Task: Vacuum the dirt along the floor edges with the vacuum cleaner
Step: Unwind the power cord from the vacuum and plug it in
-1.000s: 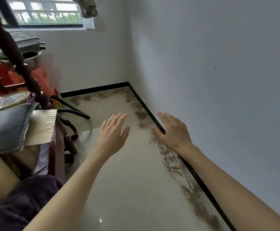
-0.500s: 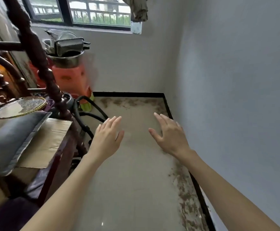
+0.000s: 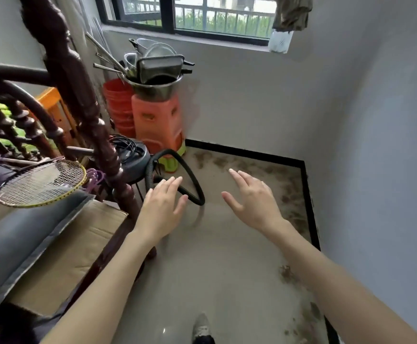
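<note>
A dark grey vacuum cleaner body (image 3: 134,160) stands on the floor behind a wooden post, with a cable coiled on top. Its black ribbed hose (image 3: 188,175) loops out over the floor. My left hand (image 3: 162,207) hovers flat with straight fingers just in front of the hose loop, holding nothing. My right hand (image 3: 254,199) is stretched out beside it, fingers spread, also empty. Brown dirt (image 3: 290,194) lies along the black skirting (image 3: 310,202) at the back and right walls.
An orange plastic stool (image 3: 159,120) carries a metal basin with pans, next to stacked orange buckets (image 3: 118,105). A dark wooden post (image 3: 83,100), a badminton racket (image 3: 41,182), cardboard (image 3: 78,244) and a grey cushion crowd the left. My shoe tip (image 3: 202,328) shows below.
The view has swung left and up, bringing the vacuum cleaner, hose and stool into sight. Both hands stay outstretched and empty, now over the floor near the hose.
</note>
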A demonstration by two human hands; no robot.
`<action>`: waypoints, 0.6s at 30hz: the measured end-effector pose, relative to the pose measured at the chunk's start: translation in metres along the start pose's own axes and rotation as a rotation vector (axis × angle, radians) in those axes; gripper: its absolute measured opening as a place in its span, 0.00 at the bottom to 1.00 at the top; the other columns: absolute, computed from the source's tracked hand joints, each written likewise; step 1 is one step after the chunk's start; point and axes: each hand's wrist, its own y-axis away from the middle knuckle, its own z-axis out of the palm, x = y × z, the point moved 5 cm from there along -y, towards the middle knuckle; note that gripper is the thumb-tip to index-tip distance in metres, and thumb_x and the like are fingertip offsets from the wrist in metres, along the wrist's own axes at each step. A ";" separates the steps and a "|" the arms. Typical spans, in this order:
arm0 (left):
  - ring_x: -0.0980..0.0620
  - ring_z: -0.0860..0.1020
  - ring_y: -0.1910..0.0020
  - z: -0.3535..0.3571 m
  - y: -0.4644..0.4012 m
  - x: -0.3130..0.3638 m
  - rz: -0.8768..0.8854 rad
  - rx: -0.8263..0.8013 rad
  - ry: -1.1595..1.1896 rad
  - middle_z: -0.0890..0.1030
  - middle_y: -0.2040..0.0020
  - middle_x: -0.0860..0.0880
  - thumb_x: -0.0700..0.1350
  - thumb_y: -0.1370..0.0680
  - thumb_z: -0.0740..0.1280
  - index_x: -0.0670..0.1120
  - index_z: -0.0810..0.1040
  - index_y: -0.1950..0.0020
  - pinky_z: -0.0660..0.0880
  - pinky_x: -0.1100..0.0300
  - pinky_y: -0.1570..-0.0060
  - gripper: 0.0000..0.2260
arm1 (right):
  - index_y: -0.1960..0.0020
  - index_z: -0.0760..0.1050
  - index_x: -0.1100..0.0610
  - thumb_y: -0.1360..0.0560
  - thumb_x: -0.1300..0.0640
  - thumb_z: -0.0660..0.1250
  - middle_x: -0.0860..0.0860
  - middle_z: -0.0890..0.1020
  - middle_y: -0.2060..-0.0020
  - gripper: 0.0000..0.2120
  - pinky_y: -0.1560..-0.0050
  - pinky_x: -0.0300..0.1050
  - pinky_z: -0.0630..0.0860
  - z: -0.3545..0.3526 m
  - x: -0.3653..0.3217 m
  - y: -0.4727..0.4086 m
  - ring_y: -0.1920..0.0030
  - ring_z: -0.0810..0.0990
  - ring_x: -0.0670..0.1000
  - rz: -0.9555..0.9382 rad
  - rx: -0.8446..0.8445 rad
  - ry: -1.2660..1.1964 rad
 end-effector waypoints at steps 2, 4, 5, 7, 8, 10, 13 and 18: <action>0.47 0.58 0.25 0.000 -0.040 -0.016 -0.034 0.015 0.000 0.64 0.25 0.46 0.50 0.19 0.59 0.45 0.61 0.24 0.56 0.48 0.27 0.24 | 0.21 0.55 0.49 0.19 0.41 0.57 0.51 0.62 0.23 0.30 0.24 0.51 0.52 0.007 0.001 -0.047 0.25 0.62 0.52 -0.027 -0.027 -0.007; 0.47 0.59 0.25 0.000 -0.078 -0.028 -0.059 0.029 -0.014 0.64 0.25 0.46 0.50 0.18 0.58 0.45 0.61 0.24 0.56 0.48 0.27 0.24 | 0.21 0.55 0.49 0.19 0.41 0.57 0.51 0.63 0.24 0.30 0.24 0.51 0.53 0.012 0.001 -0.089 0.25 0.62 0.52 -0.059 -0.039 -0.012; 0.48 0.58 0.25 0.001 -0.096 -0.032 -0.069 0.032 -0.016 0.64 0.25 0.46 0.50 0.18 0.58 0.45 0.61 0.24 0.56 0.49 0.27 0.24 | 0.21 0.55 0.49 0.19 0.41 0.57 0.52 0.63 0.24 0.30 0.24 0.51 0.53 0.014 0.003 -0.109 0.25 0.62 0.52 -0.073 -0.039 -0.014; 0.48 0.58 0.25 0.005 -0.127 -0.039 -0.088 0.023 -0.016 0.64 0.25 0.47 0.51 0.18 0.58 0.46 0.60 0.24 0.55 0.49 0.27 0.24 | 0.21 0.56 0.49 0.19 0.41 0.57 0.53 0.63 0.24 0.30 0.24 0.52 0.53 0.018 0.008 -0.147 0.25 0.62 0.53 -0.095 -0.050 -0.015; 0.49 0.58 0.24 0.008 -0.141 -0.043 -0.097 0.012 -0.019 0.63 0.25 0.47 0.51 0.18 0.57 0.46 0.60 0.24 0.55 0.49 0.27 0.24 | 0.21 0.55 0.49 0.19 0.41 0.57 0.53 0.63 0.24 0.30 0.24 0.52 0.54 0.021 0.010 -0.164 0.25 0.62 0.53 -0.104 -0.062 -0.014; 0.50 0.56 0.24 0.015 -0.168 -0.055 -0.127 -0.002 -0.026 0.62 0.24 0.48 0.51 0.18 0.57 0.47 0.59 0.23 0.53 0.50 0.26 0.24 | 0.21 0.55 0.49 0.19 0.41 0.57 0.52 0.63 0.24 0.30 0.24 0.52 0.54 0.028 0.014 -0.201 0.25 0.62 0.52 -0.127 -0.088 -0.014; 0.50 0.55 0.24 0.024 -0.208 -0.079 -0.205 -0.005 -0.030 0.61 0.24 0.48 0.51 0.18 0.56 0.47 0.59 0.23 0.52 0.50 0.26 0.24 | 0.21 0.55 0.49 0.20 0.40 0.56 0.52 0.64 0.24 0.30 0.25 0.51 0.54 0.043 0.015 -0.259 0.25 0.62 0.52 -0.183 -0.121 -0.011; 0.50 0.53 0.23 0.047 -0.276 -0.121 -0.378 -0.025 -0.033 0.58 0.23 0.48 0.51 0.18 0.55 0.48 0.57 0.23 0.51 0.49 0.26 0.24 | 0.21 0.56 0.50 0.20 0.41 0.57 0.53 0.64 0.24 0.30 0.25 0.52 0.55 0.073 0.018 -0.361 0.25 0.62 0.53 -0.281 -0.196 -0.038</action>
